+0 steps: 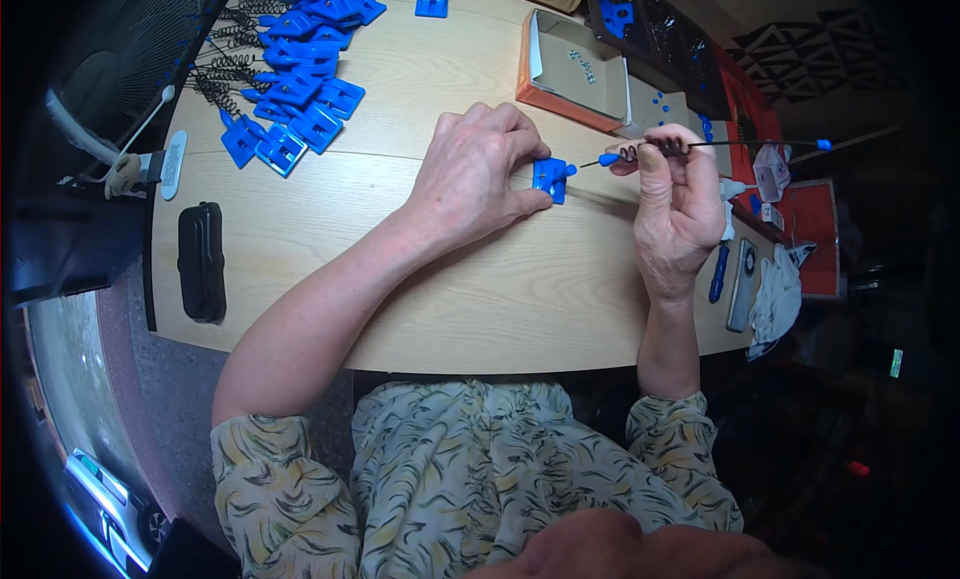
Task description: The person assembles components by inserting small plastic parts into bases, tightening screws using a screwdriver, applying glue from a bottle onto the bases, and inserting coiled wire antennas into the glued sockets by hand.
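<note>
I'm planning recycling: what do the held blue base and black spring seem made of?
Blue base, left hand: probably hard plastic, judging by its smooth, even colour.
Black spring, right hand: likely thin metal wire, dark finish, going by its tight coils; coating unclear.

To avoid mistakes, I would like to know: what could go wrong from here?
The thin tip of the wire points at the base, near the left hand; a slip might prick it. The far end sticks out past the right hand and could snag. The open box stands close by; a bump might spill its shiny bits.
</note>
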`<state>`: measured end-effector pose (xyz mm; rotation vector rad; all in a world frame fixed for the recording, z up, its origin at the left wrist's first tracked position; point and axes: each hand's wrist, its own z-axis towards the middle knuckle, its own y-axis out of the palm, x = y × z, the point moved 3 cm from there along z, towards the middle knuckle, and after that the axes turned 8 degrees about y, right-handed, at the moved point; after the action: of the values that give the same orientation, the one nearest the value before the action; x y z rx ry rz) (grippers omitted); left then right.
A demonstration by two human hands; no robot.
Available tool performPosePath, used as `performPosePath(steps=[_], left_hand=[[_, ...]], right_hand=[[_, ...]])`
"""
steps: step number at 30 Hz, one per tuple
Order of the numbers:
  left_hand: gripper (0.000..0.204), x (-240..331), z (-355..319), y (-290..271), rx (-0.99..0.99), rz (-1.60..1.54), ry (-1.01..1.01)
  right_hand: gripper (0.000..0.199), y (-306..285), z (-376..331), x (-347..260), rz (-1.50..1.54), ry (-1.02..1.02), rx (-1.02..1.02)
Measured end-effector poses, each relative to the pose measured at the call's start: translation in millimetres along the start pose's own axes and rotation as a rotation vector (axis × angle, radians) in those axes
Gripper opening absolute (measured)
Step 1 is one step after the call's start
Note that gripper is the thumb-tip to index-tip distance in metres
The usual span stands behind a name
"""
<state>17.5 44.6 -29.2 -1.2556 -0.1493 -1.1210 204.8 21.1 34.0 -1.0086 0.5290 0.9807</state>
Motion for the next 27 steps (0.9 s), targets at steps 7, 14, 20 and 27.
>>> performPosePath(steps=[7, 14, 20, 27], left_hand=[[0.037, 1, 1, -1, 0.029, 0.002, 0.02], [0.039, 2, 2, -2, -0.001, -0.007, -0.006], [0.039, 2, 1, -2, -0.002, 0.0, -0.004], [0.039, 2, 2, -2, -0.006, 0.001, -0.004]], right_hand=[[0.017, 3, 1, 4, 0.111, 0.04, -0.029], [0.016, 4, 1, 11, 0.081, 0.095, -0.04], [0.015, 2, 1, 10, 0.096, 0.079, 0.004], [0.015, 1, 2, 12, 0.098, 0.102, 0.005]])
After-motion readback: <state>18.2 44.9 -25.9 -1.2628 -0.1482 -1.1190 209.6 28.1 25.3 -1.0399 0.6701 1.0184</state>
